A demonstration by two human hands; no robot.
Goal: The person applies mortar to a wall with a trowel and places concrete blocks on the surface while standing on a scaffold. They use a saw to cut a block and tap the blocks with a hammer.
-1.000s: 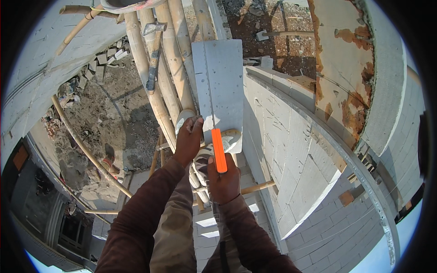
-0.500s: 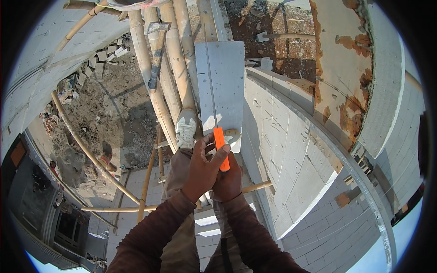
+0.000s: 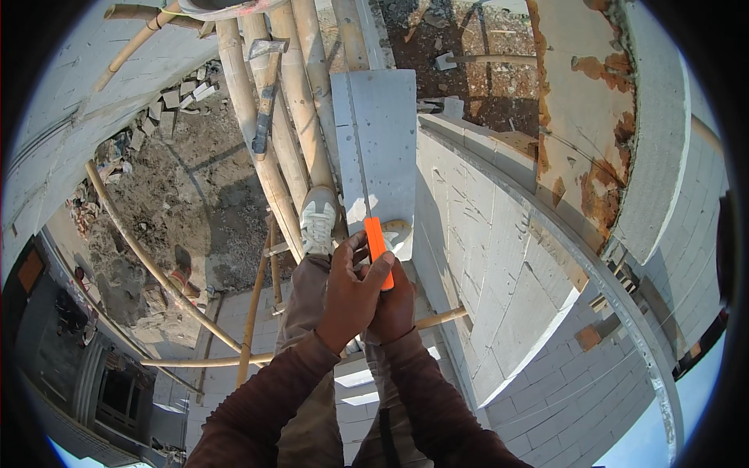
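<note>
In both my hands is what looks like a hand saw with an orange handle (image 3: 379, 248). A thin dark strip, apparently its blade seen edge-on, runs from the handle over the pale grey block (image 3: 390, 132). My left hand (image 3: 349, 295) is closed at the handle's left side, its thumb lying across the orange part and its fingers curled. My right hand (image 3: 396, 308) is closed round the handle's lower end, its fingers mostly hidden. The block lies lengthwise ahead of me; my right shoe (image 3: 396, 231) shows at its near end.
Bamboo poles (image 3: 300, 101) carry my left shoe (image 3: 318, 222) and a hatchet-like hammer (image 3: 265, 97). A round container (image 3: 226, 8) stands at the far edge. To the right rises a block wall (image 3: 484, 234); rubble-strewn ground (image 3: 156, 218) lies far below at left.
The orange handle has shifted very slightly and the strip's far end has swung a little left over the block. Both hands keep their hold.
</note>
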